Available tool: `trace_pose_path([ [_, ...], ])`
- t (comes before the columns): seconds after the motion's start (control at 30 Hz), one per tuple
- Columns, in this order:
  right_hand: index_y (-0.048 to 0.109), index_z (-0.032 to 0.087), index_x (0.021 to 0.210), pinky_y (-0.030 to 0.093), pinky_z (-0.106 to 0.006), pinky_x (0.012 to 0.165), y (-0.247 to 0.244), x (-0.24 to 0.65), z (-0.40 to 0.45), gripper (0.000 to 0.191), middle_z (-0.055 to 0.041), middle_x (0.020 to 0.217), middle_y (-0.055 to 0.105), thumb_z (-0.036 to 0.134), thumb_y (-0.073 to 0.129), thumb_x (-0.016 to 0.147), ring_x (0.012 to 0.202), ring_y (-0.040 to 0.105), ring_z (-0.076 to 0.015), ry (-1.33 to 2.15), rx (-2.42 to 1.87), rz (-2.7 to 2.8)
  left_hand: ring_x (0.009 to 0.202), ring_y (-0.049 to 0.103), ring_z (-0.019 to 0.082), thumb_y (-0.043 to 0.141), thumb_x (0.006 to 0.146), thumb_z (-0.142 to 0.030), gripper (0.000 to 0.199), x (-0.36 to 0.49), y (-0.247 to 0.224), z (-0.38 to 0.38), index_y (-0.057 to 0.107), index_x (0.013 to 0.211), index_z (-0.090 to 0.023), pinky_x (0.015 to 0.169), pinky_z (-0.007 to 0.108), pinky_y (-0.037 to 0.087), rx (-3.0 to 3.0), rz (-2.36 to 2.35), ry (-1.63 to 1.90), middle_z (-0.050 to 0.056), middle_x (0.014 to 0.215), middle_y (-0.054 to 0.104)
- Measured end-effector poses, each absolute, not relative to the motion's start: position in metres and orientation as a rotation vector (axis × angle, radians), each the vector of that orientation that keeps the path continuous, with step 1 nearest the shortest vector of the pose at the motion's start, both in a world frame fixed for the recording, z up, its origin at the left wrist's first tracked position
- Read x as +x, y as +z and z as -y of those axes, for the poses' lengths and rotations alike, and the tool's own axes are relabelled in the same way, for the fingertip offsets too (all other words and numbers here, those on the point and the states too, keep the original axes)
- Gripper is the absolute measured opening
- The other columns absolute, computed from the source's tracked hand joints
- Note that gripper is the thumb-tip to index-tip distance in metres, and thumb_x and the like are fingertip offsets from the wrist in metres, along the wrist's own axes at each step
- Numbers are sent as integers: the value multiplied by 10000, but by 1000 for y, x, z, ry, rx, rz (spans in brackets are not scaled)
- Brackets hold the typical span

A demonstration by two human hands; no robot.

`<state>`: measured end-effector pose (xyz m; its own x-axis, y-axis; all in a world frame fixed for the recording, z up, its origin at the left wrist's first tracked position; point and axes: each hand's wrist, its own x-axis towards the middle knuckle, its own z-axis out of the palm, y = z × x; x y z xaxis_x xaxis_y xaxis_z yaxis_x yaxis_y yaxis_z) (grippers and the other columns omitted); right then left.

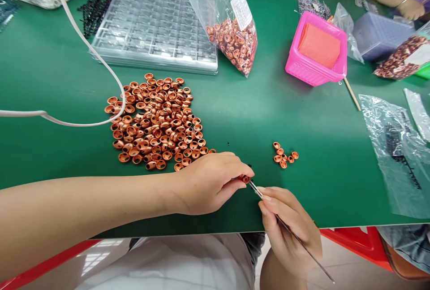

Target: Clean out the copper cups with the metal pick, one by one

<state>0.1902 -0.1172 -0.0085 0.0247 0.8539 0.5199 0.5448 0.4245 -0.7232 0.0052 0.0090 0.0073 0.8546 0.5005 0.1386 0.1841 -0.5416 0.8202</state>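
Observation:
Between its thumb and fingertips, my left hand (210,184) pinches one small copper-coloured cup-shaped part (246,179) with a hole in it. My right hand (292,222) grips slim metal tweezers (302,245), seen nearly edge-on. Their tips meet the part in my left hand; whether they hold anything small there is hidden. A tiny black bit (249,166) shows just behind the left fingertips. Left of and beyond my left hand lies a big heap of the same copper parts (157,119). Several more copper parts (284,155) form a small group beyond my right hand.
Clear plastic trays (151,25) are stacked at the back, a bag of copper parts (235,43) against them. A white cable (83,124) loops over the heap. A pink basket (316,75) and a bag with black pieces (396,155) lie right. Another person's hand (411,8) is far right.

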Motion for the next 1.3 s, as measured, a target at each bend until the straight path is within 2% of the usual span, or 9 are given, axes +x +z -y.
trace_pose_path([
  [0.4, 620, 211, 1148, 598, -325, 673, -9, 189, 117, 452, -62, 1014, 703, -51, 585, 782, 910, 679, -183, 391, -1298, 1619, 830, 571, 169, 477, 925, -130, 196, 5, 7, -9, 612, 1067, -134, 728, 259, 443, 2138, -491, 462, 55, 891, 658],
  [0.6, 623, 169, 1149, 596, -335, 700, -10, 187, 118, 463, -75, 1033, 693, -89, 574, 767, 924, 674, -186, 360, -1250, 1629, 838, 574, 166, 470, 930, -148, 199, 5, 9, -9, 609, 1072, -152, 737, 256, 444, 2135, -505, 442, 48, 895, 659],
  [0.83, 618, 216, 1168, 588, -308, 697, -9, 186, 120, 475, -65, 1053, 684, -65, 566, 788, 927, 667, -170, 362, -1297, 1663, 829, 580, 168, 470, 927, -162, 189, 5, 7, -9, 608, 1056, -158, 716, 255, 447, 2132, -520, 433, 45, 877, 654],
  [1.3, 630, 123, 1145, 600, -350, 707, -9, 190, 119, 480, -107, 1055, 693, -123, 569, 737, 932, 680, -205, 356, -1196, 1647, 836, 587, 164, 471, 927, -160, 190, 5, 4, -9, 603, 1063, -161, 717, 254, 446, 2134, -502, 477, 44, 893, 658],
])
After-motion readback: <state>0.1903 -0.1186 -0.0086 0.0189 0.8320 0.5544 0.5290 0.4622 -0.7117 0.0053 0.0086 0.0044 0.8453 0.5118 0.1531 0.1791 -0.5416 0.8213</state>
